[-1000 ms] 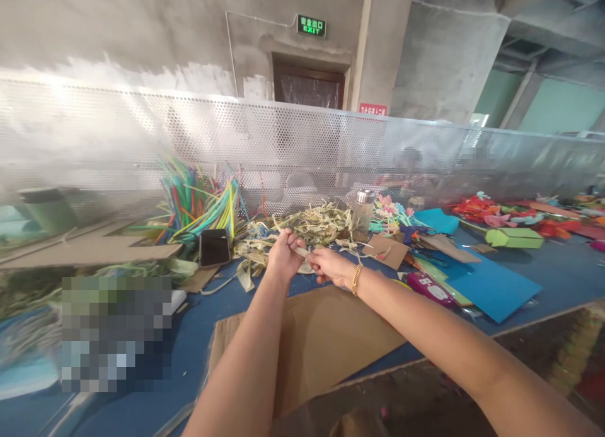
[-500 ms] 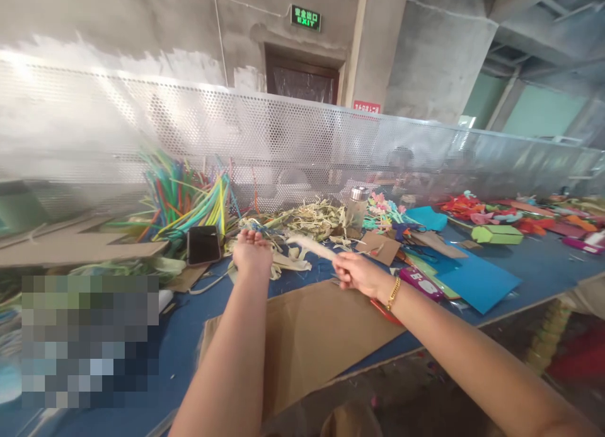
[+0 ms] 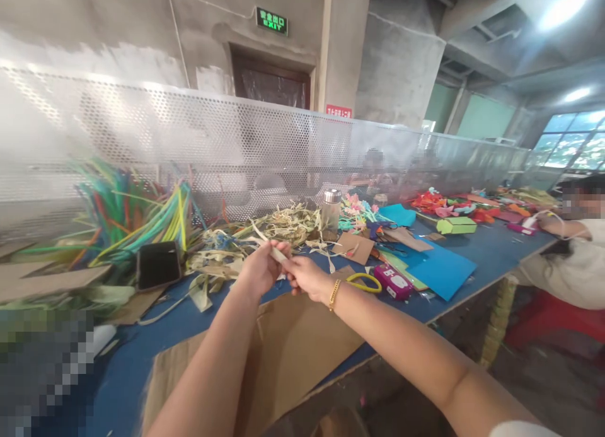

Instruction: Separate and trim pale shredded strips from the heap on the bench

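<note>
A pale strip of dried husk (image 3: 280, 256) runs between my two hands above the blue table. My left hand (image 3: 262, 270) is closed round it, with the far end sticking out past the fingers. From the right side, my right hand (image 3: 306, 277) pinches the near end; a gold bracelet circles that wrist. Both hands almost touch, and some fingers are hidden behind one another. Below them lies a flat brown cardboard sheet (image 3: 307, 349). A heap of dry husk pieces (image 3: 290, 226) spreads just beyond the hands.
Left of the hands are a dark phone (image 3: 159, 267) and bundled coloured stems (image 3: 127, 213). A steel-capped bottle (image 3: 331, 211), purple case (image 3: 393, 281), yellow loop (image 3: 366, 282) and blue paper (image 3: 439, 270) lie rightward. A perforated screen (image 3: 212, 134) backs the table; another person (image 3: 574, 248) sits far right.
My hands have come together. The left, palm up and apart from the strip before, has closed on it; the right has brought the strip leftward. The view has swung right.
</note>
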### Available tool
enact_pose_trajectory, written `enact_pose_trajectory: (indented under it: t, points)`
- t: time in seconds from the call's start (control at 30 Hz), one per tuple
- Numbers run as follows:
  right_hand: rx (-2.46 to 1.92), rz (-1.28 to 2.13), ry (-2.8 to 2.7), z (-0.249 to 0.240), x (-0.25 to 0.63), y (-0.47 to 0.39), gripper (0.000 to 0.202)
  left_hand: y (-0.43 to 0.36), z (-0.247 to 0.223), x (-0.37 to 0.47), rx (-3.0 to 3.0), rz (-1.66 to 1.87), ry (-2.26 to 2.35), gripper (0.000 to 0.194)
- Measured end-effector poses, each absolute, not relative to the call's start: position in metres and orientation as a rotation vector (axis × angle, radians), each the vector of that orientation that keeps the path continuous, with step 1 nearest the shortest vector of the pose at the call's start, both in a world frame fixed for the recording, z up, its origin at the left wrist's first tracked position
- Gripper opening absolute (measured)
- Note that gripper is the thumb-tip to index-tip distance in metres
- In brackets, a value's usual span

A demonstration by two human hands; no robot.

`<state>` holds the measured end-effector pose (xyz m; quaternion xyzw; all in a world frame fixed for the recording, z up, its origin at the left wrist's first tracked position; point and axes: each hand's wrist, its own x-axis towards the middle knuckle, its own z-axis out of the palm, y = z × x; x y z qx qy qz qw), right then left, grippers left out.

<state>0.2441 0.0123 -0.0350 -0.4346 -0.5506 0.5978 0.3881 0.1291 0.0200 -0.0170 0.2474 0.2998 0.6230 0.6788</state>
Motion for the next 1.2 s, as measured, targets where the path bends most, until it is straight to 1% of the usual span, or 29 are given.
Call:
enact_pose_trajectory:
  t: [0.1, 0.23, 0.3, 0.33, 0.43, 0.47, 0.5, 0.57, 0.67, 0.83, 0.9, 1.0, 1.03, 1.1, 1.2]
  points:
    - [-1.081, 1.504, -1.528, -0.042, 0.244, 0.011, 0.029, 0.024, -0.011, 0.115, 0.311, 1.557, 0.557, 0.028]
    - [-1.124, 1.429, -1.773, -0.035, 0.264, 0.023, 0.027, 0.026, -0.009, 0.096, 0.123, 1.737, 0.475, 0.030]
    - [-1.196, 1.202, -1.879, -0.025, 0.284, 0.039, 0.026, 0.027, -0.011, 0.094, 0.098, 1.786, 0.505, 0.029]
    - [-1.249, 1.021, -1.936, -0.019, 0.295, 0.049, 0.025, 0.027, -0.011, 0.095, 0.095, 1.787, 0.532, 0.028]
    - [-1.463, 0.297, -2.116, -0.006, 0.326, 0.080, 0.016, 0.028, -0.013, 0.101, 0.144, 1.780, 0.591, 0.027]
    - [-1.553, 0.135, -2.148, -0.003, 0.334, 0.089, 0.014, 0.028, -0.014, 0.103, 0.180, 1.787, 0.602, 0.027]
    - [-1.617, 0.040, -2.195, -0.002, 0.341, 0.096, 0.013, 0.028, -0.014, 0.105, 0.216, 1.792, 0.608, 0.028]
    - [-1.694, -0.034, -2.273, -0.003, 0.347, 0.105, 0.012, 0.027, -0.014, 0.106, 0.263, 1.784, 0.607, 0.026]
    - [-1.719, -0.056, -2.307, -0.008, 0.341, 0.113, 0.016, 0.024, -0.013, 0.106, 0.247, 1.753, 0.577, 0.015]
    - [-1.826, -0.040, -2.317, -0.016, 0.316, 0.126, 0.027, 0.025, -0.013, 0.107, 0.194, 1.708, 0.554, 0.022]
    - [-1.849, 0.039, -2.361, -0.013, 0.310, 0.132, 0.024, 0.026, -0.014, 0.108, 0.189, 1.693, 0.564, 0.023]
    - [-1.757, 0.182, -2.454, 0.000, 0.308, 0.138, 0.022, 0.027, -0.015, 0.109, 0.183, 1.703, 0.578, 0.020]
    - [-1.696, 0.260, -2.457, 0.005, 0.309, 0.139, 0.024, 0.028, -0.015, 0.109, 0.187, 1.708, 0.579, 0.019]
    - [-1.541, 0.534, -2.382, 0.013, 0.310, 0.139, 0.027, 0.028, -0.015, 0.110, 0.208, 1.713, 0.587, 0.016]
    - [-1.292, 1.029, -2.157, 0.016, 0.308, 0.135, 0.019, 0.030, -0.016, 0.112, 0.267, 1.709, 0.642, 0.006]
